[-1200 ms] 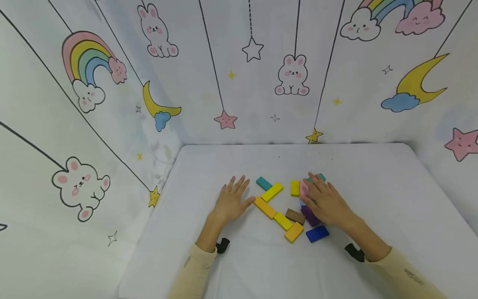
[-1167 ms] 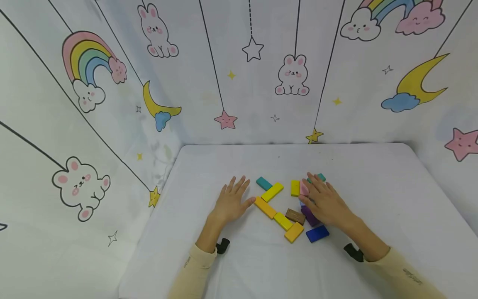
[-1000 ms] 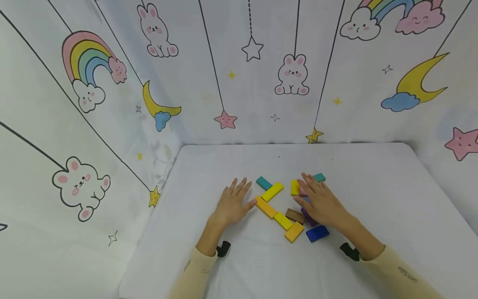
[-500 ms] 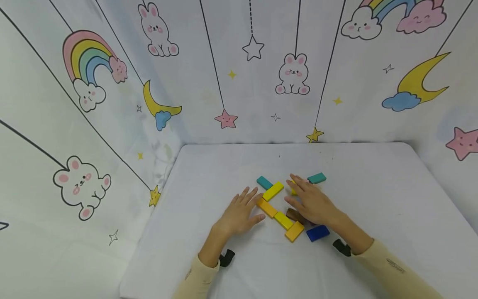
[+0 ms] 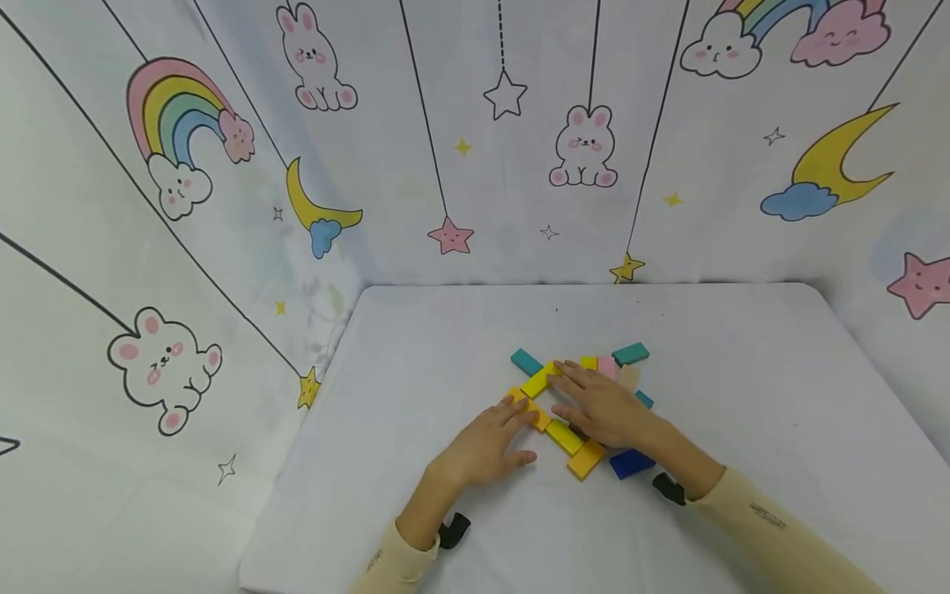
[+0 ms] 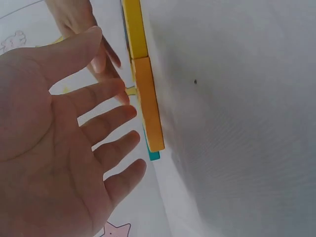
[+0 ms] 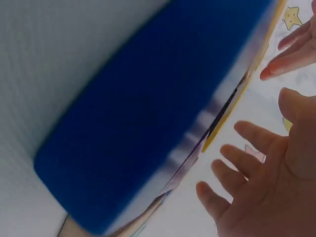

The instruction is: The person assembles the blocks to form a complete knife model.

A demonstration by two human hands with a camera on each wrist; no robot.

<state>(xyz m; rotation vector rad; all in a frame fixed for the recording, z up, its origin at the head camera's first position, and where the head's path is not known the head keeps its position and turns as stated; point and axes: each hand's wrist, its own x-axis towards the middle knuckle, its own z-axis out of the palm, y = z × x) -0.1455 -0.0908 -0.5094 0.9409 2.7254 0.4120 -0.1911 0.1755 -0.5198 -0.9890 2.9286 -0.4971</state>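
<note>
Colored blocks lie in a loose cluster on the white table. My left hand [image 5: 486, 445] has its fingers spread at the cluster's left edge, over an orange block [image 5: 538, 415]. In the left wrist view the palm [image 6: 54, 128] holds nothing. My right hand [image 5: 609, 408], fingers extended and empty, is over the middle of the cluster; its fingertips overlap a yellow block [image 5: 538, 383], and contact is unclear. It hides most of a brown block. A dark blue block [image 5: 631, 464] lies below its wrist and looms large in the right wrist view [image 7: 138, 113].
A teal block [image 5: 527, 361] lies at the back left, another teal block [image 5: 631, 354] at the back right. Pink [image 5: 607, 366] and tan [image 5: 628, 378] blocks are behind the right hand. Nearer are a yellow block [image 5: 564, 437] and an orange block [image 5: 586, 460]. A printed cloth backs the table [image 5: 742, 396].
My right hand has moved left across the cluster, uncovering the pink, tan and teal blocks. My left hand has shifted right and nearer the front edge. The blocks look unmoved.
</note>
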